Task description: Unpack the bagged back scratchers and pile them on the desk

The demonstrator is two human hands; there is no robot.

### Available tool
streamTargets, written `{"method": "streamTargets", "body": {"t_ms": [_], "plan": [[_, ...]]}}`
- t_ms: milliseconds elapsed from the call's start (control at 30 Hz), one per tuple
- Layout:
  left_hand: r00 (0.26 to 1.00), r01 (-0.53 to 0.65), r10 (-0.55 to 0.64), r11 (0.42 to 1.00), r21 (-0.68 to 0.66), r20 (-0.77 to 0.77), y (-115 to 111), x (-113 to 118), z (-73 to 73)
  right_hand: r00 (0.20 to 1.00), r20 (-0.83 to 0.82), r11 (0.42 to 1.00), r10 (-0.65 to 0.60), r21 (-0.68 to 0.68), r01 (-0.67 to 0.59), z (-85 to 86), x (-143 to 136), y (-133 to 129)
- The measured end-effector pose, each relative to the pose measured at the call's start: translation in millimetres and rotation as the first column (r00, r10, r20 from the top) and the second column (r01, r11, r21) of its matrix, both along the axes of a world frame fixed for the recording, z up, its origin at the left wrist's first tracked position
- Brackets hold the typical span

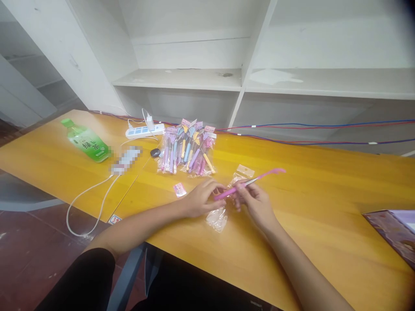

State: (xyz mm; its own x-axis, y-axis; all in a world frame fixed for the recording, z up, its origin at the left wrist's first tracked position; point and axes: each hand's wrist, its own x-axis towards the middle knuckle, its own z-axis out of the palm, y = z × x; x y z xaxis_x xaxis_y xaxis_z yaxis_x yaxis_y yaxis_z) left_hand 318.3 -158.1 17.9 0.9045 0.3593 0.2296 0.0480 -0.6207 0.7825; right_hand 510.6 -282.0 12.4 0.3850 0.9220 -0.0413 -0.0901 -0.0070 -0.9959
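Observation:
A pink back scratcher [229, 191] with a metal shaft and a pink hand-shaped head slants over the table, its head pointing up and right. My right hand [256, 205] is closed on it where the handle meets the shaft. At the handle's lower end is my left hand [201, 199], its thumb and curved fingers apart on either side; whether they touch it I cannot tell. Under the hands lies a crumpled clear plastic bag [217, 219], partly hidden. A small pink card [179, 190] rests beside my left hand.
Several bagged back scratchers [186, 149] are piled behind my hands. A power strip [145, 130], a dark small object [155, 152], a blurred-out phone-like item [126, 160] with white cables and a green bottle [86, 140] lie to the left. A box [394, 235] sits at the right edge.

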Motion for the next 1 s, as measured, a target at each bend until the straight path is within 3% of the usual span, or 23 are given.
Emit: {"method": "streamTargets", "body": {"t_ms": [67,133,233,400,500,600,767,1000], "plan": [[0.998,-0.014,0.013,1.0,-0.028,-0.064,-3,0,1.4,0.993,-0.056,0.994,0.107,0.017,-0.106,-0.5,-12,0],[0.991,-0.042,0.042,0.999,0.003,-0.127,-5,0,-2.4,0.99,-0.119,0.996,0.076,0.045,-0.072,-0.2,-20,0],[0.978,-0.067,0.105,0.977,0.203,-0.182,-7,2,-9.9,0.948,-0.318,0.999,0.016,0.049,0.0,3.0,-24,1],[0.935,-0.006,0.216,0.805,0.594,-0.283,-9,4,-10.4,0.799,-0.546,0.959,0.252,0.033,-0.28,10.2,-26,-3],[0.917,0.035,0.255,0.716,0.698,-0.307,-12,5,-8.6,0.752,-0.596,0.941,0.283,0.021,-0.337,11.8,-28,-6],[0.925,0.008,0.271,0.688,0.725,-0.267,-15,4,-8.9,0.706,-0.653,0.939,0.274,0.023,-0.343,12.7,-33,-8],[0.945,0.002,0.22,0.735,0.678,-0.242,-14,1,-10.2,0.741,-0.643,0.965,0.196,-0.009,-0.263,14.7,-48,-9],[0.953,-0.062,0.179,0.905,0.421,-0.243,-4,3,-5.8,0.82,-0.508,0.955,0.263,0.016,-0.296,21.1,-55,-13]]}}
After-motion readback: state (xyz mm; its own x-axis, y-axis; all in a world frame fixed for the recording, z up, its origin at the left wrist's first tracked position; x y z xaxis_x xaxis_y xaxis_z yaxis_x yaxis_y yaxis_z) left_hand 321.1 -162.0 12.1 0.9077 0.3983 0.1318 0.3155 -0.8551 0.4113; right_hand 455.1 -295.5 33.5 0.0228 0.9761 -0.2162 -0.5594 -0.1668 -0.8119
